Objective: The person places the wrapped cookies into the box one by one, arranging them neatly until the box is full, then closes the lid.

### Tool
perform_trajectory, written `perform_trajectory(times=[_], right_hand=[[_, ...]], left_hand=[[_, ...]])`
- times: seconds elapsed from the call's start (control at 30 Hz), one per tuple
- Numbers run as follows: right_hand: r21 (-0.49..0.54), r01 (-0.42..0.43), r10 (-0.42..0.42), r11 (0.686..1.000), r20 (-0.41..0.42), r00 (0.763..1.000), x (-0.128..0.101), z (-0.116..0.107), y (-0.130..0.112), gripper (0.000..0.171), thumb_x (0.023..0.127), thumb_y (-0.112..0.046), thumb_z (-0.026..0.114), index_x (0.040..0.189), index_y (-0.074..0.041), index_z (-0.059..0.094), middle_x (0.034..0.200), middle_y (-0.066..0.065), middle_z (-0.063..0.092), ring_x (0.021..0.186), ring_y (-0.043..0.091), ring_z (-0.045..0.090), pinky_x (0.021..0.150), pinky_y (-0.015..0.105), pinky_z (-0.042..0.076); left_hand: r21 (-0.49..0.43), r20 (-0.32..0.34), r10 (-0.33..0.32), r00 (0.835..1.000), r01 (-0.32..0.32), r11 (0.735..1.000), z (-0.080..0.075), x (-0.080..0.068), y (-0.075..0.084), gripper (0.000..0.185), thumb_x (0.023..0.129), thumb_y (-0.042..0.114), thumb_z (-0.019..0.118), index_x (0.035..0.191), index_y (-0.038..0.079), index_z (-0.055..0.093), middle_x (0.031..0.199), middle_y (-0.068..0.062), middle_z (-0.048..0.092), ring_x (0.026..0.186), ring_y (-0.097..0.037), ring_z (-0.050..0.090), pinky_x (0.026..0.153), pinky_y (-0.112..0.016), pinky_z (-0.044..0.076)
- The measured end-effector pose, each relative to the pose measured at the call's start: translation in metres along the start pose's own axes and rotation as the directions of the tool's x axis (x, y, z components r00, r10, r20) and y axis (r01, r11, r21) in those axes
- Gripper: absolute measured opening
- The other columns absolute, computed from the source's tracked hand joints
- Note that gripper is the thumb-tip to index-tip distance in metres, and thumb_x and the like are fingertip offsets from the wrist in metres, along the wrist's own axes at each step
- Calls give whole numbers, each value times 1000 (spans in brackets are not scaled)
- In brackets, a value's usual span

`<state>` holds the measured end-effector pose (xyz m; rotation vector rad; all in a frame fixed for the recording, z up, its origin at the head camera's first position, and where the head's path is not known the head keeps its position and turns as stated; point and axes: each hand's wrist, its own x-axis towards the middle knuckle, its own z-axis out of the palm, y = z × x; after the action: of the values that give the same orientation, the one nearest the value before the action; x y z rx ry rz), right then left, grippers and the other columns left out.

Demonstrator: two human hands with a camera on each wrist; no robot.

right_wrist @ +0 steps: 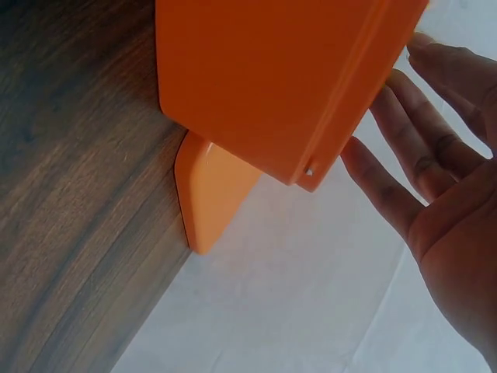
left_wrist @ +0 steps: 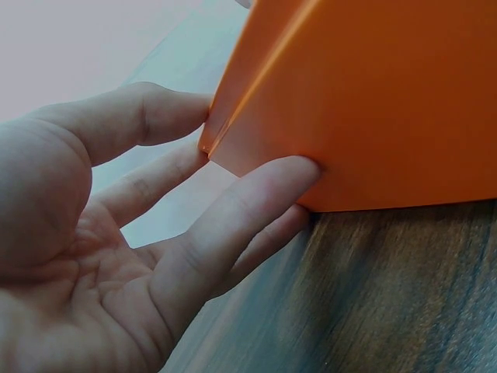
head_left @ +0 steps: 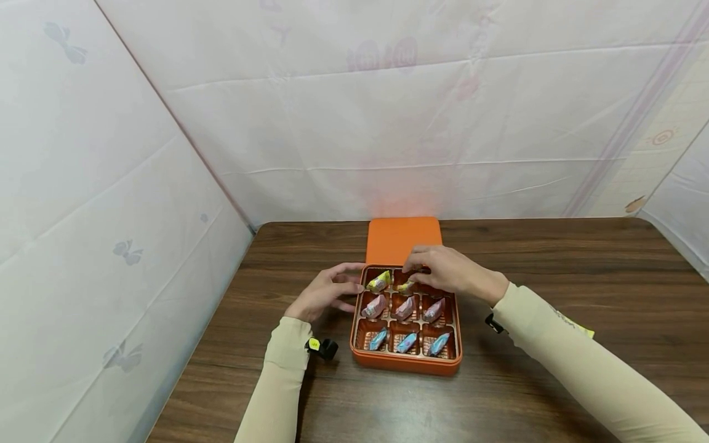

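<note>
An orange box (head_left: 405, 364) with a brown divided tray stands on the table. Wrapped candies lie in its compartments: a yellow candy (head_left: 379, 282) at the back left, pink candies (head_left: 405, 308) across the middle row, blue candies (head_left: 407, 343) in the front row. Over the back middle compartment, my right hand (head_left: 445, 269) pinches another yellow candy (head_left: 405, 287), partly covered by the fingers. It also hides part of the back right compartment. My left hand (head_left: 327, 291) touches the box's left side with extended fingers, as the left wrist view also shows.
Behind the box lies a flat orange lid (head_left: 403, 239), near the table's (head_left: 532, 246) back edge. Something yellow (head_left: 584, 331) pokes out from behind the right sleeve. White patterned sheets (head_left: 354, 123) enclose the table at the back and left.
</note>
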<state>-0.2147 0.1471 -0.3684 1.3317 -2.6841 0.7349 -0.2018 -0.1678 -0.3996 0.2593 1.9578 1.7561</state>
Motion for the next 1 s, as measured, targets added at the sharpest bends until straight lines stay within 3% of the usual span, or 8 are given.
perform_trajectory(times=[0.2, 0.57, 0.87, 1.0], right_hand=[[30, -20, 20, 999, -11, 1000, -5, -3, 1, 15, 100, -10, 77, 114, -9, 78, 111, 1, 70, 97, 21, 69, 83, 44, 60], [92, -83, 87, 992, -41, 995, -25, -10, 6, 19, 105, -27, 72, 116, -13, 78, 112, -4, 70, 98, 15, 68, 85, 46, 60], [82, -126, 132, 989, -75, 988, -48, -18, 12, 22, 103, -27, 74, 117, -11, 78, 112, -3, 70, 99, 22, 70, 86, 51, 59], [66, -153, 159, 986, -96, 983, -62, -22, 15, 20, 102, -27, 76, 115, -12, 79, 108, -5, 71, 97, 18, 69, 85, 49, 60]], left_hand=[[0, -7, -5, 1000, 5, 1000, 0, 1, 1, 51, 106, 1, 63, 155, 10, 54, 143, -25, 58, 112, -26, 69, 81, -50, 66], [7, 3, -2, 1000, 2, 1000, -1, 2, -1, 52, 106, 2, 64, 156, 8, 53, 142, -27, 58, 111, -27, 69, 81, -49, 66], [-3, -17, -9, 1000, 9, 1000, -1, 1, 1, 51, 105, 2, 65, 155, 10, 56, 142, -25, 58, 111, -28, 70, 80, -49, 66], [3, -15, -6, 1000, 6, 1000, -1, 1, 1, 51, 106, 3, 65, 155, 10, 55, 142, -25, 57, 111, -27, 70, 80, -49, 66]])
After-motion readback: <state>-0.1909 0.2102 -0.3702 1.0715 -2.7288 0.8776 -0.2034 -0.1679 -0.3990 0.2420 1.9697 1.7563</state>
